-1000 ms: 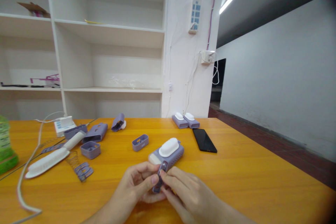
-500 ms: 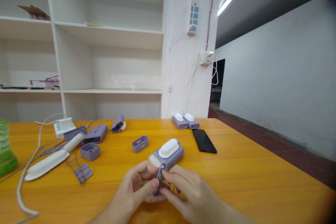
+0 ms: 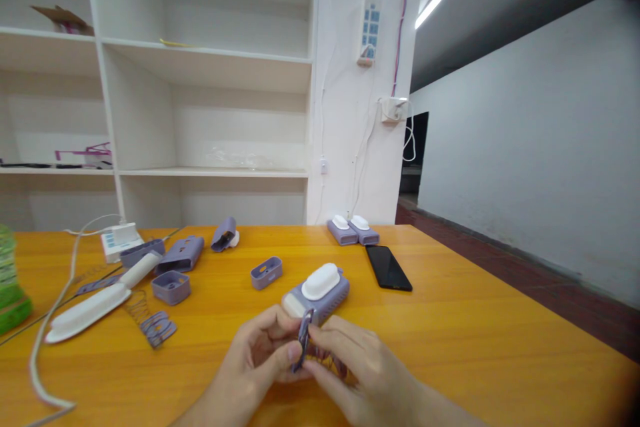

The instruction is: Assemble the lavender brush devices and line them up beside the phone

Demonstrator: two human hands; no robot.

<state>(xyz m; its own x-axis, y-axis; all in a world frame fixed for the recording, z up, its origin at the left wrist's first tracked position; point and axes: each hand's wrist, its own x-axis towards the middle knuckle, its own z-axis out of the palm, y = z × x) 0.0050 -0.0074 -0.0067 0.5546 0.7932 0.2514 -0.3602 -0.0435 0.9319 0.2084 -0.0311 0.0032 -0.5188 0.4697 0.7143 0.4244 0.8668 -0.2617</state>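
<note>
Both hands meet low at the centre over the orange table (image 3: 475, 340). My left hand (image 3: 255, 360) and my right hand (image 3: 357, 373) pinch a small flat purple plastic piece (image 3: 303, 343) between thumbs and fingertips, held on edge. Just behind the fingers lies a purple housing with a white oval cap (image 3: 318, 292). A small purple open frame (image 3: 267, 272) rests on the table a little further back to the left.
On the left lie a white wand-shaped tool with a cable (image 3: 93, 303), a wire spring (image 3: 137, 307), several purple shells (image 3: 173, 285) and a green object (image 3: 13, 293). A black phone (image 3: 389, 267) and two capped purple units (image 3: 353, 230) sit at the back. White shelves (image 3: 210, 113) stand behind.
The purple piece has turned slightly between my fingertips and both hands have shifted a little lower; everything on the table stays put.
</note>
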